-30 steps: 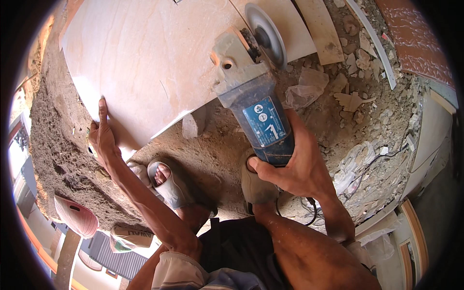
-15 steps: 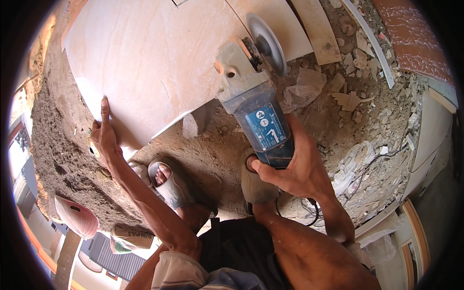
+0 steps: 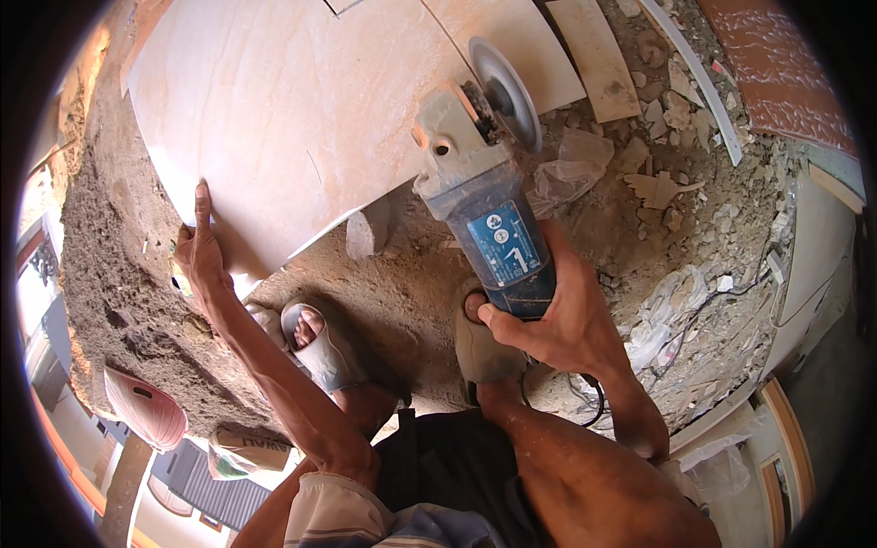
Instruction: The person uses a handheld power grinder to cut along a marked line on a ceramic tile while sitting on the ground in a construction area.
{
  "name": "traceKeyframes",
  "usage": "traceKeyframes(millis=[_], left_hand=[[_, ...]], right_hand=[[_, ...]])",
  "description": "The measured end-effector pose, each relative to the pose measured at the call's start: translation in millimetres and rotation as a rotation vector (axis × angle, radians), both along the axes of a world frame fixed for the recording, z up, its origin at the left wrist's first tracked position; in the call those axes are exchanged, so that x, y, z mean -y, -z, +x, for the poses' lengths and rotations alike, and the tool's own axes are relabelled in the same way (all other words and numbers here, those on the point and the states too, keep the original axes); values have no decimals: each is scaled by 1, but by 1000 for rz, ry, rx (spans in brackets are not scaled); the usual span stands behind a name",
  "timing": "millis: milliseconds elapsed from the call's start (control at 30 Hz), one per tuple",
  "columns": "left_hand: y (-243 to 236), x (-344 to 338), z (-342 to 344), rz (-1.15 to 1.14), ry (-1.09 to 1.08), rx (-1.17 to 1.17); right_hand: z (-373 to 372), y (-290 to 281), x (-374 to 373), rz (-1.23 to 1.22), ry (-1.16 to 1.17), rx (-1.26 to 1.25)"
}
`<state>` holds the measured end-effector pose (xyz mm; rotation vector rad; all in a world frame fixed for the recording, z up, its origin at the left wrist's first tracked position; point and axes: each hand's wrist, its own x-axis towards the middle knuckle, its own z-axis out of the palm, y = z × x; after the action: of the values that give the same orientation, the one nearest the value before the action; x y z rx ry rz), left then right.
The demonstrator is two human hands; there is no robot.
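Ground (image 3: 425,260): bare brown earth, with rubble (image 3: 676,110) and a crumpled plastic bag (image 3: 585,155) toward the right of my head view.
Slab (image 3: 274,128): ahead of me, across the upper left and middle, its near edge by a pale stone (image 3: 367,233).
Left hand (image 3: 206,260): fingers closed on the slab's near left edge, one laid along the top face (how far the others reach beneath, I can't see).
Right hand (image 3: 575,310): fingers wrapped around the rear of the grinder (image 3: 484,205).
Grinder position: head pointing away from me, disc (image 3: 507,96) over the slab's right part; contact I cannot judge from this angle.
Grinder handling: I'd expect it heavy, rigid and nose-heavy, apt to twist in one hand; dust may make the casing slick.
Grinder hold: the rear barrel suits the main grip, and the disc wants plenty of clearance.
Slab handling: I judge it stiff, smooth and perhaps brittle; the outer edges, away from the dark line, look safest to hold.
Grinder looks: scuffed dark blue body, lighter blue label, dusty grey head with a round hole, grey disc tilted on edge.
Slab looks: cream with faint peach veining, glare at the left, one short dark scratch, a thin dark line running toward the disc.
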<state>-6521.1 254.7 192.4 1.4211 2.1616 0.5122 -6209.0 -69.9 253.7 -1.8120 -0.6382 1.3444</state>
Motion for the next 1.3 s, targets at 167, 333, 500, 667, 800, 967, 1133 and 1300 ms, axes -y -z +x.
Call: traceKeyframes(millis=[167, 333, 500, 667, 800, 967, 1133, 1300], left_hand=[[-2, -3, -3, -50, -15, -41], [4, -9, -13, -55, -22, -67], [2, -5, -5, -21, -25, -50], [5, -6, -8, -26, -18, -62], [4, -8, -13, -37, 13, -38], [5, -5, -9, -5, 10, -24], [-4, -3, -4, -79, 14, -47], [-2, -2, -4, -42, 11, -66]], right_hand=[[-1, 2, 5, 17, -8, 0], [-2, 0, 10, 9, -10, 13], [-2, 1, 13, 43, -22, 34], [-4, 3, 20, 30, -25, 48], [-5, 1, 22, 29, -14, 21], [-5, 0, 21, 28, -8, 25], [-3, -1, 13, 28, -13, 32], [0, -2, 2, 3, -12, 24]])
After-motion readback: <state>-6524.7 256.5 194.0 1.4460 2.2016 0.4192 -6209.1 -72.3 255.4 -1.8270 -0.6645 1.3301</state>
